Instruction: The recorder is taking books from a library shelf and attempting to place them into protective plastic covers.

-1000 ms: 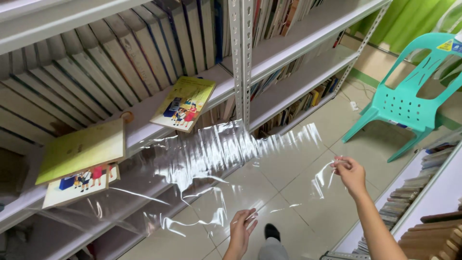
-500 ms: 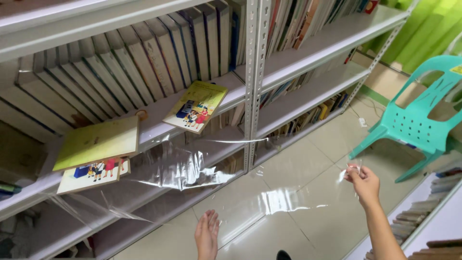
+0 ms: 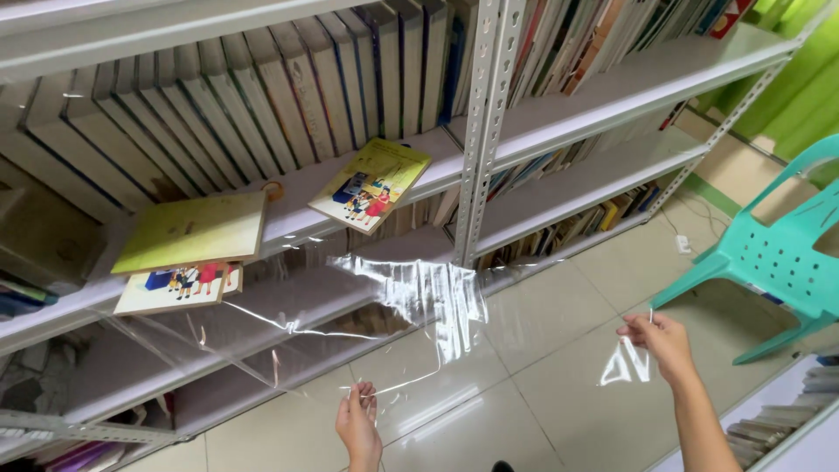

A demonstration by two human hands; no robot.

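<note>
At nine o'clock in the head view, two picture books lie flat on the shelf edge: a yellow-green book [image 3: 194, 232] stacked on an illustrated one [image 3: 179, 288], with a third yellow picture book [image 3: 371, 183] further along at eleven o'clock, all resting on the grey metal shelving [image 3: 559, 92]. Below them, spanning from eight o'clock across the centre to four o'clock, hangs the clear plastic sheet [image 3: 428, 301], stretched in the air between my two hands and above the tiled floor [image 3: 542, 323]. I judge it very light, limp and slippery; it wrinkles and catches glare where it sags, and would crease or cling to itself if let slack, so the sensible holds are its edges or corners, kept in tension. At six o'clock my left hand [image 3: 358, 426] reaches up from the lower frame edge, forearm nearly vertical, fingers closed in a light pinch on the sheet's near edge, though the film is too transparent to show the exact contact. At four o'clock my right hand [image 3: 657, 343] is raised on an outstretched forearm that runs down to five o'clock, thumb and forefinger pinching a far corner of the sheet, the remaining fingers curled. At three o'clock a turquoise plastic chair [image 3: 778, 258] stands on the floor, well apart from the sheet
</note>
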